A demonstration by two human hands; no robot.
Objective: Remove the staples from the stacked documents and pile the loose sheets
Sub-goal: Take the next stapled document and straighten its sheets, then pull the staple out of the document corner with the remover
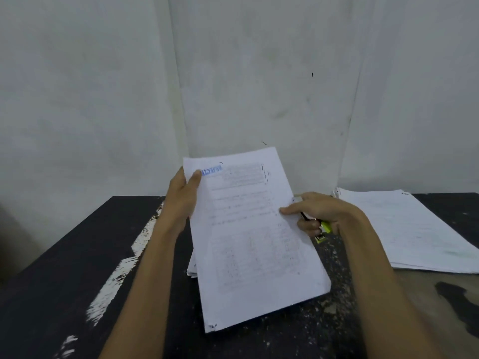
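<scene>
A printed white document (254,237) with a blue stamp near its top is held tilted above the dark table. My left hand (182,194) grips its upper left edge, thumb on the front. My right hand (317,211) pinches the right edge with thumb and forefinger while its other fingers curl round a yellow-green staple remover (324,230). More sheets (192,268) peek out beneath the document on the table. A pile of white sheets (409,229) lies at the right.
The dark, scuffed table (77,268) has white paint streaks on its left half and worn patches at the right. A pale wall stands close behind the table's far edge.
</scene>
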